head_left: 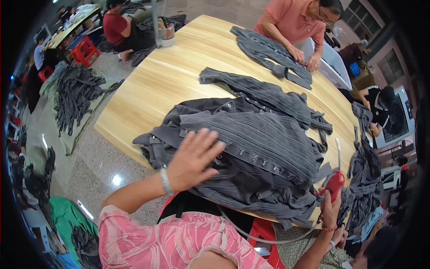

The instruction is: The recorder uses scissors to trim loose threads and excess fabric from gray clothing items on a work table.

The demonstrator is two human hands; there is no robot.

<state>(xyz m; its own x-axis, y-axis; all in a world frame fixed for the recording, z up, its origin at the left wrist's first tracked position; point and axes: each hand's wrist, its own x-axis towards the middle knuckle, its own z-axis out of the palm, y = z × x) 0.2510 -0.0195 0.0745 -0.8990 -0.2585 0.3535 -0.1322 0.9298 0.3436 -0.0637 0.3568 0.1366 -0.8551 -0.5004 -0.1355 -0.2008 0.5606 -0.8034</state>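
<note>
A pile of dark grey ribbed garments (268,134) lies in front of me on the wooden table, with a row of metal fasteners along the top one's edge. My left hand (195,157) is over its near left part, fingers spread, holding nothing; whether it touches the cloth I cannot tell. To the right of the pile, my right hand (330,210) is wrapped round a red air blow gun (333,183), whose long pale nozzle points away from me. A grey hose (268,241) curves below the table edge toward that hand.
Across the wooden table (148,94), a person in a salmon shirt (293,22) handles another grey garment (268,51). More garments (365,179) lie at the right, near other people. A cup holder (168,40) stands by a pole. Cloth heaps (76,94) and red stools (84,51) are on the floor.
</note>
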